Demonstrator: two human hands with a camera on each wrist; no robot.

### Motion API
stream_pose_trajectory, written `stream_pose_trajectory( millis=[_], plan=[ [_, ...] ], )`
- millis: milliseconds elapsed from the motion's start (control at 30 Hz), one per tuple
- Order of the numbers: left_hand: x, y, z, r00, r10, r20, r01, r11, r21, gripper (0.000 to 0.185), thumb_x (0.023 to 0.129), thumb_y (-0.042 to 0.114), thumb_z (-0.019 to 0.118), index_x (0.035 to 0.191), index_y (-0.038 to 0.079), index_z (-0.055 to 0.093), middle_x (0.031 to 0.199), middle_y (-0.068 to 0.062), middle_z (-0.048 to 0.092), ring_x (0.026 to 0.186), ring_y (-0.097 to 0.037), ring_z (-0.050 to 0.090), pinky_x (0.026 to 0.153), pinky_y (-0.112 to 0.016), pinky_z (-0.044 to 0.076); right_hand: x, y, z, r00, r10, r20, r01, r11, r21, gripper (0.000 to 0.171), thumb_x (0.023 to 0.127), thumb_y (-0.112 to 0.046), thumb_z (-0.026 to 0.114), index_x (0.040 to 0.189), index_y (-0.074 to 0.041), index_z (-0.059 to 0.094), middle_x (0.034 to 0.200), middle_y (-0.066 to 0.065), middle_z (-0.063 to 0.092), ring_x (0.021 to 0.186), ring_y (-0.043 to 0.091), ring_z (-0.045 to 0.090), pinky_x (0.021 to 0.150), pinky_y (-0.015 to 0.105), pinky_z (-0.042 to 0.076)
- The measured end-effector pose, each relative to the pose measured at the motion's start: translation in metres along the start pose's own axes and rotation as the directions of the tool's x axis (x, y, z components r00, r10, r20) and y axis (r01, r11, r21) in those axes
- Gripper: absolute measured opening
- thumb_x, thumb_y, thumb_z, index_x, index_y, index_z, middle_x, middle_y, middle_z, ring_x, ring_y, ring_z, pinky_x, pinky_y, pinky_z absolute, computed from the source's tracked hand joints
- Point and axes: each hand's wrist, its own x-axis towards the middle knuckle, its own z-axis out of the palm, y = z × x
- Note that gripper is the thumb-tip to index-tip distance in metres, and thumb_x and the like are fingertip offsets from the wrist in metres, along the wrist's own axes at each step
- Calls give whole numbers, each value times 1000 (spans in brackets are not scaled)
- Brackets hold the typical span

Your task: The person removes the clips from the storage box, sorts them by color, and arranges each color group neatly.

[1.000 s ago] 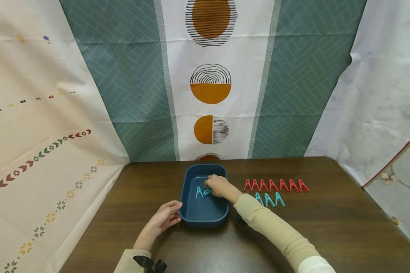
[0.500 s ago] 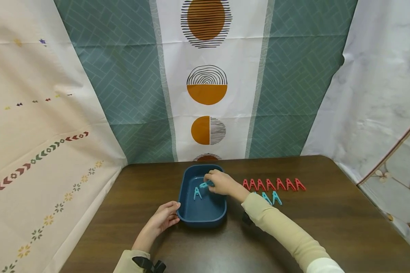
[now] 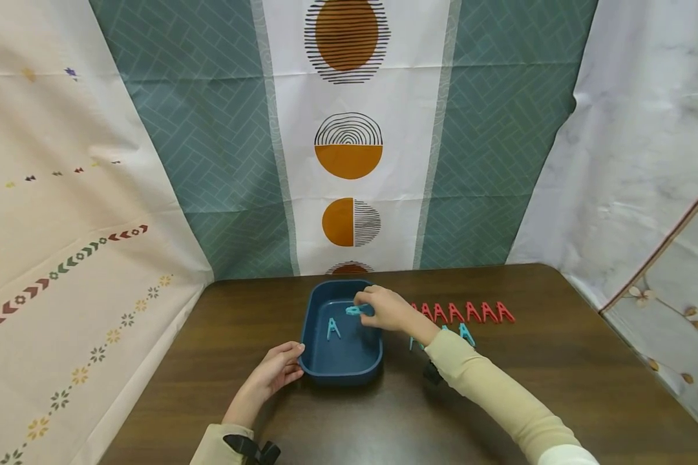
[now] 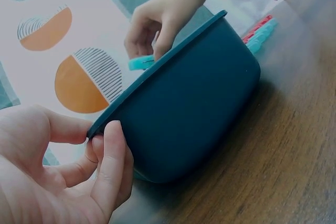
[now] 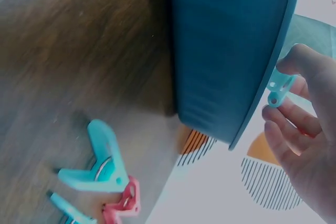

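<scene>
Blue tub (image 3: 314, 336) holds one teal clip (image 3: 333, 329); right hand (image 3: 387, 309) pinches another (image 3: 357, 310).

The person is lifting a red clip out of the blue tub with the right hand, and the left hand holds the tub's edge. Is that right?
Not quite: the clip in the right hand is teal, not red, as the head view shows. The red clips lie on the table. The left hand does hold the tub edge.
</scene>
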Motion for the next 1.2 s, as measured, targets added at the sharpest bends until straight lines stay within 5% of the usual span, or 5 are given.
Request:
stream_pose_trajectory(
  millis=[300,867,1200],
  plan=[
    [1,-1,-1,1000,-4,2,4,1000,-9,19,98,20,54,108,3,53,74,5,59,67,-6,60,65,-18,54,-12,5,0,1000,8,-12,-8,1000,-12,24,89,-25,67,111,-15,65,105,1,65,91,13,58,77,30,54],
    [-1,-3,1,1000,5,-6,-5,1000,-16,12,98,20,56,101,8,55,73,6,57,67,-6,57,65,-18,53,-35,15,-5,994,-20,-111,21,1000,10,15,85,-19,70,97,-15,61,88,2,61,72,8,46,62,22,41],
    [-1,-1,2,1000,0,-10,0,999,-35,8,97,18,55,97,11,55,70,6,55,62,-4,55,61,-16,52,-51,26,-11,994,51,-94,-50,999,16,18,83,-19,68,95,-14,56,84,4,58,70,8,45,62,22,40]
  ],
)
